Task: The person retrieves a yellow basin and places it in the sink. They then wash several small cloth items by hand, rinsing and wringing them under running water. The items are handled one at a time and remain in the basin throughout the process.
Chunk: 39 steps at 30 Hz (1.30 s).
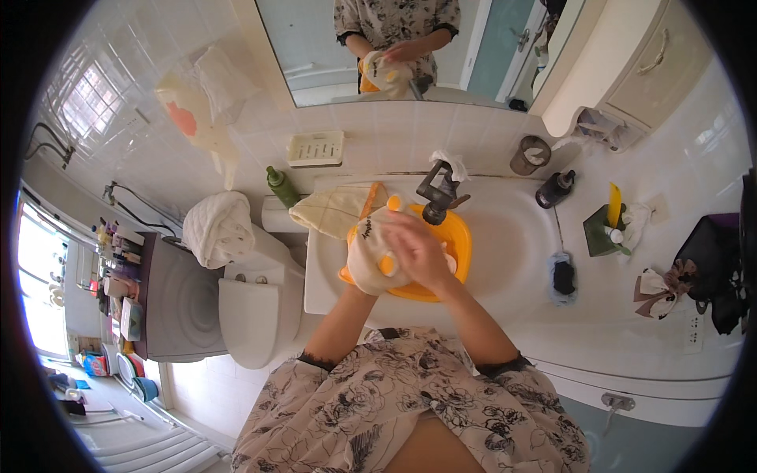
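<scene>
My left wrist (pixel 362 300) runs up into a cream fabric item (pixel 368 269) with yellow round patches and dark lettering. The fabric hides my left hand and drapes over it. My right hand (pixel 414 245), a little blurred, lies against the right side of the fabric with its fingers extended. Beneath both hands a yellow plastic basin (pixel 463 239) sits in the white washbasin (pixel 514 248), with something pale inside it. A folded cream cloth (pixel 328 210) with an orange edge lies over the washbasin's left rim, touching the basin area.
A dark faucet (pixel 442 198) with a white cloth over it reaches above the yellow basin. A green bottle (pixel 282 186) stands left, a dark pump bottle (pixel 555 189) right. Beyond are a soap dish (pixel 315 149) and mirror (pixel 378 35); a toilet (pixel 251 322) is left.
</scene>
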### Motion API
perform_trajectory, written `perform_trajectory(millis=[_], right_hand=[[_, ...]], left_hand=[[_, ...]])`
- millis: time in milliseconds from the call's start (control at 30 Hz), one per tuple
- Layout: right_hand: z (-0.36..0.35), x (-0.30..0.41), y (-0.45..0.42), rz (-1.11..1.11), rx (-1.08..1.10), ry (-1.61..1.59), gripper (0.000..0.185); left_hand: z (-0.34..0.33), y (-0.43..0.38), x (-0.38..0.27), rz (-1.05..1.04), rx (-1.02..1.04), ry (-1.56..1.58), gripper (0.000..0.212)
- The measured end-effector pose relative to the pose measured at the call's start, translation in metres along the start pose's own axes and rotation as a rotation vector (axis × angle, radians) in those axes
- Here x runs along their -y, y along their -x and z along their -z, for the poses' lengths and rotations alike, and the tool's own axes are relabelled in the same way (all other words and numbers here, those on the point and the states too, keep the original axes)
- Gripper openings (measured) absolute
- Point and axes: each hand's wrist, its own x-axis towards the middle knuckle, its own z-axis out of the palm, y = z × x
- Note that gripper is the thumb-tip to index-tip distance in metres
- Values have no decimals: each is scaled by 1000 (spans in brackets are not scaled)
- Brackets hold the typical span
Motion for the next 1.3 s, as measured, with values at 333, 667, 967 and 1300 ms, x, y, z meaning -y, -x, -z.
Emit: perform_trajectory(millis=[333, 667, 967, 1300], right_hand=[[-21, -38, -14, 73, 70, 358, 32], [-20, -43, 10, 135, 291, 105, 22], [-36, -51, 9, -27, 135, 180, 28], [-23, 7, 6, 78, 292, -302, 18]], left_hand=[[-46, 21, -22, -96, 111, -1072, 67], [-46, 28, -5, -455, -122, -1583, 68], [-33, 28, -11, -105, 69, -936, 53], [1, 29, -7, -245, -4, -1161, 48]])
